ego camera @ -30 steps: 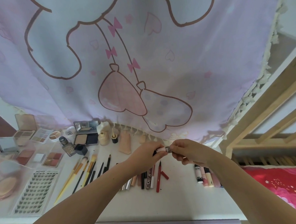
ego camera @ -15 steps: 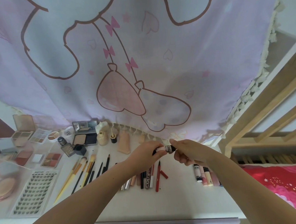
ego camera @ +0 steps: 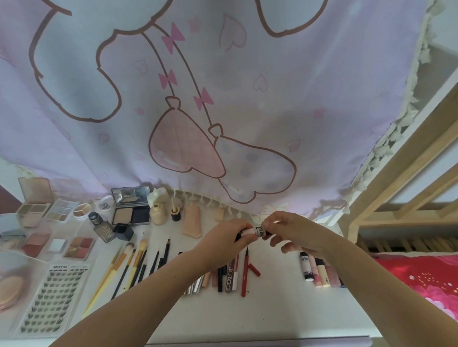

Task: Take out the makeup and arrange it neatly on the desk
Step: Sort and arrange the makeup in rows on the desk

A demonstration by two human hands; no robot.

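Observation:
Both hands hold one small pink-and-black lip tube (ego camera: pixel 254 231) above the white desk (ego camera: pixel 269 311). My left hand (ego camera: pixel 226 238) grips its left end and my right hand (ego camera: pixel 289 230) pinches its right end. Below them lies a row of pencils and pens (ego camera: pixel 228 277), including a red liner (ego camera: pixel 246 274). Several lip tubes (ego camera: pixel 316 271) lie side by side under my right wrist. Brushes (ego camera: pixel 126 269) lie to the left, beside a lash card (ego camera: pixel 52 299), palettes (ego camera: pixel 78 246), a foundation bottle (ego camera: pixel 99 225) and an open compact (ego camera: pixel 131 209).
A pink cartoon-print curtain (ego camera: pixel 218 94) hangs behind the desk, its fringe touching the back edge. A wooden bed frame (ego camera: pixel 409 190) and red bedding (ego camera: pixel 441 289) stand at the right. A round powder case (ego camera: pixel 6 291) lies at the far left.
The tube and both hands have shifted slightly right and down in view. My right fingers have changed their pinch on the tube's end.

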